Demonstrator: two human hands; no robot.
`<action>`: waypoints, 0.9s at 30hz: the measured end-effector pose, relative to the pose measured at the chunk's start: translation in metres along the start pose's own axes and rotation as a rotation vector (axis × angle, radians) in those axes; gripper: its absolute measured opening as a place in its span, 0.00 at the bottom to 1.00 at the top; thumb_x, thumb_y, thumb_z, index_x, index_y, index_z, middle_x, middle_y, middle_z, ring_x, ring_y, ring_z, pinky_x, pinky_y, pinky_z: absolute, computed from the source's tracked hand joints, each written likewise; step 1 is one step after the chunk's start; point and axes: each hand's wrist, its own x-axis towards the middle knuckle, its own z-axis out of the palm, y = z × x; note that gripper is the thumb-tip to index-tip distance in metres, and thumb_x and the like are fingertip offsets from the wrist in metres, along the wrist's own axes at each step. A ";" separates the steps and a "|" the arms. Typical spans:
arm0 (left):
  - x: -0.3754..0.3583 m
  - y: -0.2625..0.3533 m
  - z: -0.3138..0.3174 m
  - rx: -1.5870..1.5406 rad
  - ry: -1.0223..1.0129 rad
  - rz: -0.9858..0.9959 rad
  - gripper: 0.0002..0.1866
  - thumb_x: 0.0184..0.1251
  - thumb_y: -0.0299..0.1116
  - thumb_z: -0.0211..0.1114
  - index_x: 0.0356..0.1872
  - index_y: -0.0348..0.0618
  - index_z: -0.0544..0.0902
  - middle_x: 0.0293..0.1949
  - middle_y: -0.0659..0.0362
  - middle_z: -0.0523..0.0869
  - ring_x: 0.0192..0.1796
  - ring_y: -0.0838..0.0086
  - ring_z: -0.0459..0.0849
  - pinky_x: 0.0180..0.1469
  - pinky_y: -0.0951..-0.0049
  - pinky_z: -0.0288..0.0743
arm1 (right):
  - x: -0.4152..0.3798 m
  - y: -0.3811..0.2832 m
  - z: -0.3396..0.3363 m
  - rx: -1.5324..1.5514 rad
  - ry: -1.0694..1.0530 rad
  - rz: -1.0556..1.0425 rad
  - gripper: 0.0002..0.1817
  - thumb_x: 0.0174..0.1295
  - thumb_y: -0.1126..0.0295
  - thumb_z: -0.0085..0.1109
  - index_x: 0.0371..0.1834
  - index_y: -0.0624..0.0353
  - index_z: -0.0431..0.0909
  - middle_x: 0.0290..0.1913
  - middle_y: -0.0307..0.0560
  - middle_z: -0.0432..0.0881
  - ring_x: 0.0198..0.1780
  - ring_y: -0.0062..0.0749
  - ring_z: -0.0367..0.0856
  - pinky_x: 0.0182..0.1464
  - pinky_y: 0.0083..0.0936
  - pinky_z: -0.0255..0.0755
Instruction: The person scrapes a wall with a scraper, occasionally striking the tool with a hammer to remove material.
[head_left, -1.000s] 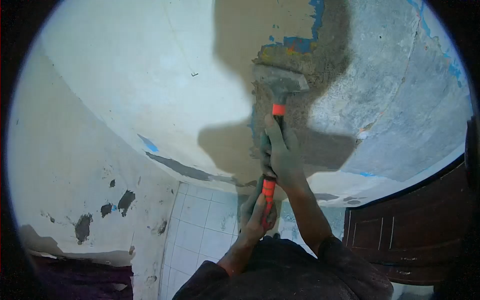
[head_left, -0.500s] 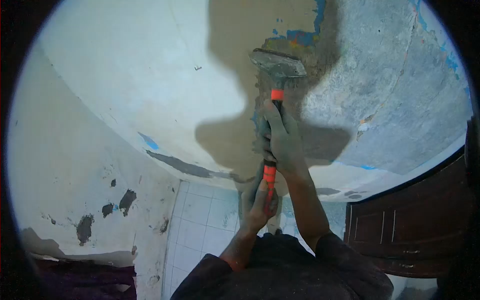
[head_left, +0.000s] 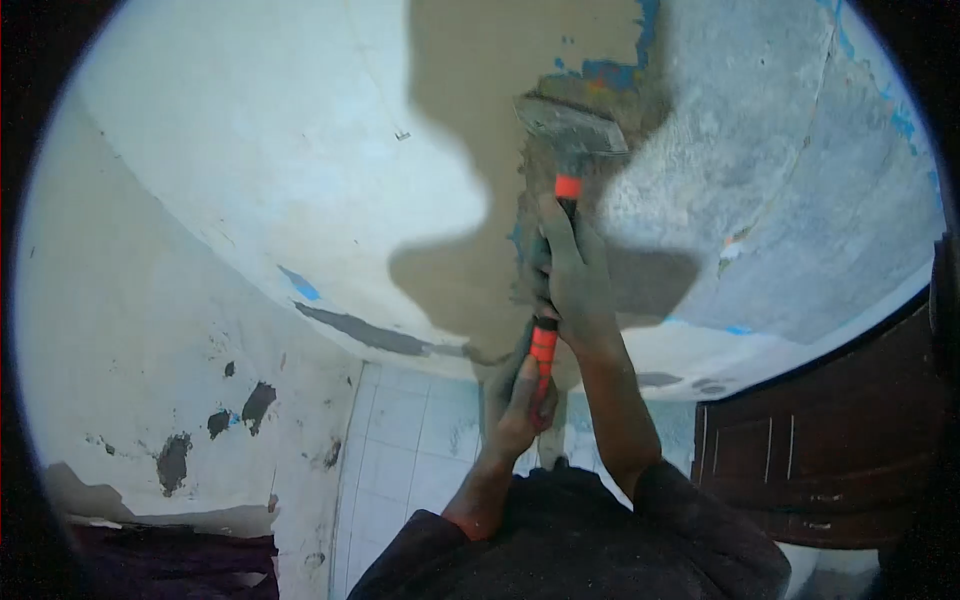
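Observation:
A long-handled scraper [head_left: 572, 124] with a wide grey head and a red and black handle is held up against the wall [head_left: 300, 150]. My right hand [head_left: 578, 275] wraps round the upper part of the handle, just below the head. Lower down, my left hand [head_left: 522, 405] grips the red end of the same handle. The scraper head lies over a strip where bare grey plaster meets pale paint, and blue paint remnants [head_left: 612, 72] show just above it. Shadow from my body and arms darkens this part of the wall.
Bare grey plaster [head_left: 720, 150] spreads to the right, with a long crack. A dark wooden cabinet [head_left: 820, 440] stands at the lower right. White floor tiles [head_left: 390, 470] show below. The left wall [head_left: 200, 340] has chipped patches, and dark purple cloth [head_left: 170, 565] lies at the lower left.
The scraper head has shifted slightly to the right and tilted a little more, my right hand moving with it. Both hands keep their hold on the handle.

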 end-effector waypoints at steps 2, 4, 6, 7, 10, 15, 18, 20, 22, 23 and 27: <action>0.003 0.002 0.004 -0.045 -0.019 -0.021 0.32 0.76 0.48 0.50 0.71 0.35 0.59 0.23 0.66 0.72 0.21 0.85 0.69 0.21 0.81 0.64 | 0.003 -0.002 0.000 -0.006 -0.021 -0.068 0.15 0.71 0.52 0.52 0.32 0.48 0.65 0.18 0.26 0.59 0.12 0.11 0.52 0.11 0.15 0.45; 0.010 -0.001 0.011 0.004 -0.036 0.109 0.30 0.77 0.48 0.50 0.68 0.33 0.62 0.20 0.66 0.70 0.17 0.84 0.66 0.17 0.80 0.61 | 0.004 -0.009 0.003 -0.019 0.006 -0.045 0.16 0.71 0.52 0.53 0.32 0.48 0.65 0.18 0.27 0.59 0.12 0.11 0.52 0.11 0.15 0.45; 0.012 -0.001 0.010 0.032 -0.036 0.162 0.29 0.77 0.47 0.49 0.66 0.32 0.63 0.19 0.66 0.69 0.15 0.84 0.64 0.15 0.80 0.59 | 0.001 -0.015 0.004 0.004 -0.011 0.012 0.16 0.71 0.52 0.53 0.32 0.48 0.65 0.18 0.27 0.59 0.12 0.11 0.52 0.11 0.16 0.46; 0.010 -0.002 0.009 0.024 -0.021 0.151 0.30 0.77 0.47 0.49 0.68 0.32 0.62 0.19 0.67 0.69 0.15 0.84 0.63 0.15 0.80 0.59 | 0.000 -0.013 0.002 0.014 -0.021 0.005 0.16 0.71 0.52 0.53 0.31 0.48 0.65 0.18 0.27 0.59 0.12 0.11 0.52 0.11 0.16 0.46; 0.014 0.002 0.015 0.024 -0.024 0.171 0.30 0.77 0.47 0.48 0.68 0.33 0.62 0.20 0.66 0.69 0.15 0.84 0.64 0.15 0.80 0.58 | -0.001 -0.016 0.001 -0.009 -0.035 -0.018 0.15 0.71 0.53 0.51 0.31 0.48 0.65 0.18 0.28 0.59 0.12 0.12 0.53 0.11 0.16 0.46; 0.019 0.022 0.009 0.090 0.025 0.138 0.30 0.76 0.48 0.50 0.67 0.34 0.65 0.26 0.64 0.74 0.21 0.84 0.71 0.20 0.81 0.63 | 0.011 -0.023 0.015 0.013 -0.075 -0.088 0.15 0.73 0.54 0.49 0.30 0.49 0.65 0.17 0.27 0.58 0.13 0.12 0.53 0.12 0.16 0.47; 0.012 -0.004 -0.007 0.044 -0.011 0.120 0.32 0.75 0.51 0.52 0.69 0.37 0.63 0.25 0.65 0.73 0.20 0.84 0.69 0.19 0.81 0.61 | 0.005 -0.002 0.003 -0.015 -0.062 -0.085 0.16 0.72 0.53 0.49 0.29 0.47 0.65 0.17 0.27 0.58 0.13 0.11 0.53 0.12 0.15 0.46; 0.002 -0.008 -0.008 0.042 -0.011 0.043 0.33 0.75 0.51 0.53 0.71 0.38 0.61 0.24 0.66 0.72 0.18 0.84 0.66 0.18 0.80 0.60 | 0.000 0.005 -0.002 0.033 -0.037 0.040 0.15 0.74 0.56 0.46 0.31 0.50 0.68 0.17 0.29 0.63 0.13 0.13 0.59 0.13 0.17 0.53; 0.002 -0.008 -0.014 0.013 -0.050 0.051 0.34 0.75 0.51 0.52 0.72 0.39 0.59 0.23 0.66 0.71 0.18 0.83 0.66 0.18 0.81 0.59 | -0.003 0.007 -0.002 0.038 -0.014 0.042 0.15 0.74 0.55 0.47 0.31 0.50 0.68 0.17 0.29 0.63 0.13 0.13 0.58 0.13 0.17 0.51; 0.002 -0.008 -0.015 -0.019 -0.090 0.070 0.34 0.76 0.50 0.52 0.74 0.40 0.57 0.23 0.65 0.71 0.17 0.83 0.66 0.17 0.81 0.59 | 0.000 0.003 0.000 0.054 -0.036 0.046 0.15 0.73 0.55 0.48 0.31 0.50 0.68 0.17 0.29 0.63 0.13 0.13 0.58 0.13 0.17 0.52; 0.006 0.002 -0.005 0.000 -0.018 0.075 0.32 0.76 0.48 0.52 0.73 0.38 0.59 0.22 0.65 0.71 0.17 0.84 0.65 0.16 0.80 0.58 | 0.005 -0.008 0.003 -0.004 -0.051 0.015 0.16 0.73 0.55 0.48 0.28 0.51 0.67 0.17 0.30 0.63 0.13 0.15 0.60 0.13 0.18 0.54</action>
